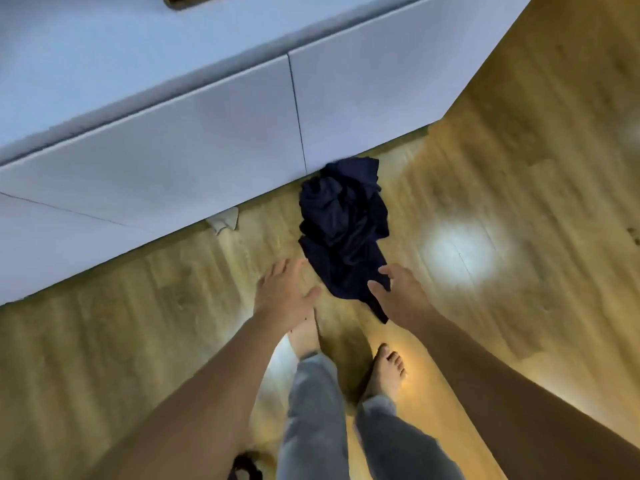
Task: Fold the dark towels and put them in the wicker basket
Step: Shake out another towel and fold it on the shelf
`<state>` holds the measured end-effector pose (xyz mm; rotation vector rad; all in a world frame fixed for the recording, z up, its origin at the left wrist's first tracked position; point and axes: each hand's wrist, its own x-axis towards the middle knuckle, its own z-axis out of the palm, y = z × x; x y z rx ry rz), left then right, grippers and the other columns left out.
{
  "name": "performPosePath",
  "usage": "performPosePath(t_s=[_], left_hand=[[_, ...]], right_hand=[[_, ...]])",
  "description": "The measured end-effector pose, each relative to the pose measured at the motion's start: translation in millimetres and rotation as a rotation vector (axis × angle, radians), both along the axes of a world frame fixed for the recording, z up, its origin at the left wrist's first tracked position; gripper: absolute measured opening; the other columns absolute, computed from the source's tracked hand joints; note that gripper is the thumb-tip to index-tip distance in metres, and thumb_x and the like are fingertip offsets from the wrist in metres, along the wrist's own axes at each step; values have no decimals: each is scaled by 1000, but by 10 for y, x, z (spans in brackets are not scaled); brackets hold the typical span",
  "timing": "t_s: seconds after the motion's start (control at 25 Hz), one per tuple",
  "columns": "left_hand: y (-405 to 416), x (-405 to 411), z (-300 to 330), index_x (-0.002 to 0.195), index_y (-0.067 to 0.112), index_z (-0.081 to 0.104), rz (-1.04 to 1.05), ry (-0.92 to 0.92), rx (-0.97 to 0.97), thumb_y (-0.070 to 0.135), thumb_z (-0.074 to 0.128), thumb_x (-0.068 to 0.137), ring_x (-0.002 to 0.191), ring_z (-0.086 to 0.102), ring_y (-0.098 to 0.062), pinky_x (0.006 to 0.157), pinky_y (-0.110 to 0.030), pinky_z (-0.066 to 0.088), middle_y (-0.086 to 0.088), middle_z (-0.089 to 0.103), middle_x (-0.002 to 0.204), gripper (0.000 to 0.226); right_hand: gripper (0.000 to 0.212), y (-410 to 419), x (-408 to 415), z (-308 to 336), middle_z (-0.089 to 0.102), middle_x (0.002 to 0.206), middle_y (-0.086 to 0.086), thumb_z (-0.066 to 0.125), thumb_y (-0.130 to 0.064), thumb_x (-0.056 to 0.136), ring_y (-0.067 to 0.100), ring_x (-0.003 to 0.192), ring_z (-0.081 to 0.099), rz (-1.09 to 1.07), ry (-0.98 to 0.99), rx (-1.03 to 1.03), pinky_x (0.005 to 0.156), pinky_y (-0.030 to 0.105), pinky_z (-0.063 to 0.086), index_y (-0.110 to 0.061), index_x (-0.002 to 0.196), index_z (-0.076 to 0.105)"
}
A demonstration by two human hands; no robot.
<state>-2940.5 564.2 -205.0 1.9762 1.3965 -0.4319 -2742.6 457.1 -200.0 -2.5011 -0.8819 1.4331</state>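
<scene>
White cabinet front point(207, 157) just behind towel point(343, 230); bare floor point(485, 188) rightward.

The right hand point(398, 289) covers the near edge of the crumpled dark towel point(343, 230); whether it grips is unclear. At 12 o'clock a brown object point(180, 0) is cut off; at 6 o'clock a black object point(244, 467) too. Motion blur softens everything.

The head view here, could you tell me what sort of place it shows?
Probably a room in a home: a wood-look floor, a low white cabinet with plain fronts, bare feet, and a crumpled dark towel lying on the floor.
</scene>
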Motion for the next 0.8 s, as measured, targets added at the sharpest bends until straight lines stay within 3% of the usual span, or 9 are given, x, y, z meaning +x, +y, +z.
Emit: performPosePath(t_s=[0.24,0.36,0.44,0.52,0.6,0.68,0.76,0.8], left_hand=[[642,573,-2009,143,27,42,60,-15,-9,56,60,91,133,43,-21,109,-43,40,2,47,143,63],[985,811,-2763,145,20,42,184,-1,-33,67,62,84,134,44,-23,107,-47,44,-1,48,144,80],[1181,968,-3165,145,16,42,349,10,-91,76,66,74,134,44,-27,106,-49,45,-4,48,143,96],[1320,1091,-3519,144,14,42,482,7,-134,78,70,68,133,45,-30,105,-49,45,-5,48,141,103],[1386,1154,-3780,140,19,46,511,-1,-131,76,69,68,128,50,-32,106,-50,45,-4,52,135,95],[1387,1172,-3960,129,24,55,565,-91,-117,66,67,73,121,57,-32,106,-51,45,0,62,124,71],[1346,1177,-3900,126,30,57,719,-247,-140,46,68,87,117,61,-25,107,-45,45,10,66,112,43],[1315,1179,-3764,128,31,56,794,-317,-142,37,66,94,114,60,-21,105,-39,46,15,63,107,36]], right_hand=[[55,540,458,-2137,52,144,7,53,-45,101,25,126,54,-147,88,2,93,30,43,-14,146,43],[60,838,669,-2964,57,130,6,55,-49,99,25,116,58,-231,80,-45,79,25,43,-10,144,45],[72,1008,776,-3464,61,118,9,58,-64,90,27,100,62,-293,36,-106,71,31,49,-6,132,51],[90,1146,810,-3810,60,118,14,55,-81,78,31,99,63,-308,-26,-238,76,38,53,-4,124,54],[97,1258,769,-4032,51,132,18,56,-84,75,36,119,54,-308,-73,-346,94,46,49,-5,131,49],[71,1344,716,-4175,50,136,18,63,-64,84,38,125,50,-373,-91,-296,105,50,43,-7,125,51],[37,1349,711,-4195,63,116,12,62,-38,92,33,107,61,-591,53,-124,97,47,51,-7,112,56],[34,1323,701,-4104,64,111,10,59,-30,95,30,101,63,-739,171,-18,93,44,54,-6,118,55]])
